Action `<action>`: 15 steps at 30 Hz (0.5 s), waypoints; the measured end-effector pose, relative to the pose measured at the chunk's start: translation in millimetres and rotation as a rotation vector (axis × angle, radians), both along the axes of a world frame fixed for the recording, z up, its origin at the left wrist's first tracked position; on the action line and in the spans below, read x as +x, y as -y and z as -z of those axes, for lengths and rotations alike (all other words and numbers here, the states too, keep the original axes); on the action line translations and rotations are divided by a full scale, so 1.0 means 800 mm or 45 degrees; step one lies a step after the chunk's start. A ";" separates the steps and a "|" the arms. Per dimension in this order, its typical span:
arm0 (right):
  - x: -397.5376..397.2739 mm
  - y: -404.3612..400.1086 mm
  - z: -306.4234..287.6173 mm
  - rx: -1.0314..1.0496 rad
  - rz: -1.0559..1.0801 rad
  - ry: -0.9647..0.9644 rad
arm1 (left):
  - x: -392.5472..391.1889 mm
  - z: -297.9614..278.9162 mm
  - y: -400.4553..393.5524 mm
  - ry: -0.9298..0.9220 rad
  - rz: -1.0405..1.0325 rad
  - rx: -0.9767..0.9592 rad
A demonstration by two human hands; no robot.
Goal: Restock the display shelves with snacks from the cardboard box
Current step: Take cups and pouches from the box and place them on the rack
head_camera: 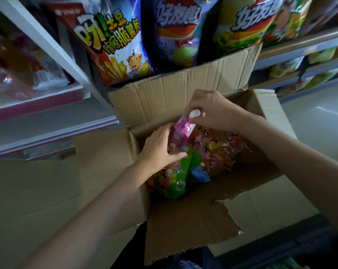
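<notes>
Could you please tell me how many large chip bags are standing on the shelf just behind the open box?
3 clearly: a red-and-blue fries bag on the left, a blue bag in the middle, a green bag on the right. More bags further right are blurred and partly hidden.

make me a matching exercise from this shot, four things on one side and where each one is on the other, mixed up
Things:
1. pink snack bag
2. green snack bag
3. french fry snack bag
4. cardboard box

Places:
A. lying low in the box, barcode showing
B. open on the floor in front of the shelves
C. standing on the shelf behind the box's far flap
D. gripped by the left hand at its side and pinched by the right hand at its top

Pairs: 1-D, 2-A, 3-C, 4-B
</notes>
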State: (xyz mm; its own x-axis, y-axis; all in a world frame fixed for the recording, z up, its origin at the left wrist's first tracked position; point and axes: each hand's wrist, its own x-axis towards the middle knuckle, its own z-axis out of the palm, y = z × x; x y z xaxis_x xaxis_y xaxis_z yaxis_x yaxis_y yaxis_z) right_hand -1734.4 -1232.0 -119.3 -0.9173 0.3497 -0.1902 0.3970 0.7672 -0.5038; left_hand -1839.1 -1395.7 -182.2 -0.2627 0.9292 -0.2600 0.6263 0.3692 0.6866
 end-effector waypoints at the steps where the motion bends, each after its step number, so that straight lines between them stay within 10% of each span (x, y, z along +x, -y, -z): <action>1: -0.009 0.004 -0.020 -0.022 0.011 -0.040 | -0.007 -0.013 0.000 0.043 -0.073 0.074; 10: -0.108 0.065 -0.145 -0.046 0.201 -0.579 | -0.119 -0.139 0.050 0.330 -0.363 0.375; 15: -0.172 0.156 -0.121 -0.356 0.360 -0.365 | -0.202 -0.162 0.123 0.663 -0.511 0.562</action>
